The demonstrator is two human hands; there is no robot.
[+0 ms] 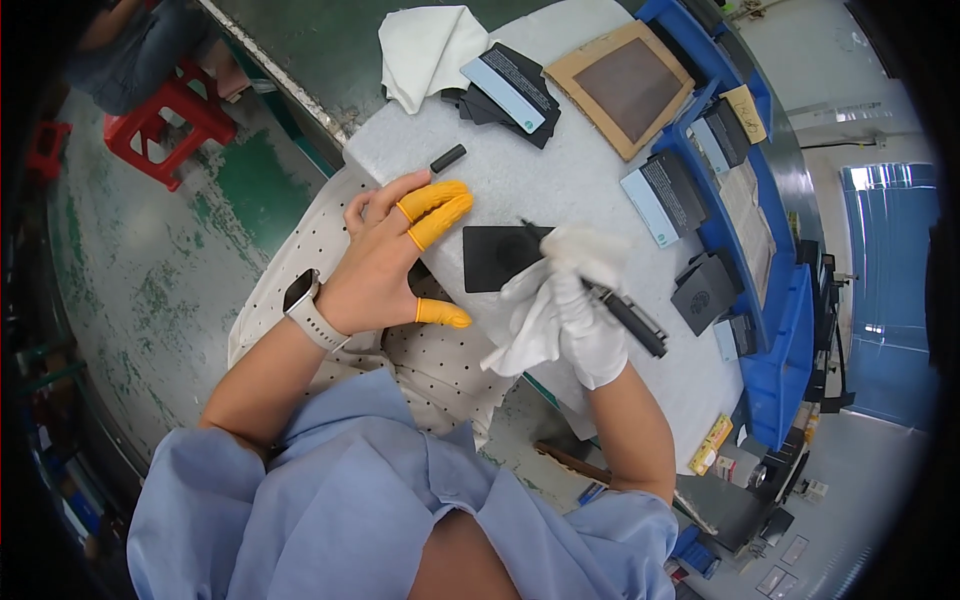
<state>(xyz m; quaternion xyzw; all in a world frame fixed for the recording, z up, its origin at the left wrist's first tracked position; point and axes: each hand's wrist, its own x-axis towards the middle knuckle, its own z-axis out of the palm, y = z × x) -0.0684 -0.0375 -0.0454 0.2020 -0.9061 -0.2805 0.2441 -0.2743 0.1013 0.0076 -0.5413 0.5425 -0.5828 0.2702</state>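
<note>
My left hand (385, 240) hovers over the near left edge of the white-covered table, fingers apart, holding nothing. Yellow finger cots cover its thumb and two fingers. Just beyond its fingertips lies a small black pen cap (448, 158). A white glove covers my right hand (582, 320), which is closed around a black marker pen (632, 322) and a white cloth (530, 335). The pen's tip end points over a flat black rectangular card (490, 258) lying on the table. The cloth and glove hide part of the pen and the card's right side.
Behind lie a folded white cloth (425, 50), a stack of black cards (512, 95) and a brown-framed panel (622, 88). More black cards (668, 195) rest beside blue trays (790, 370) on the right. A red stool (165, 130) and a seated person are at the upper left.
</note>
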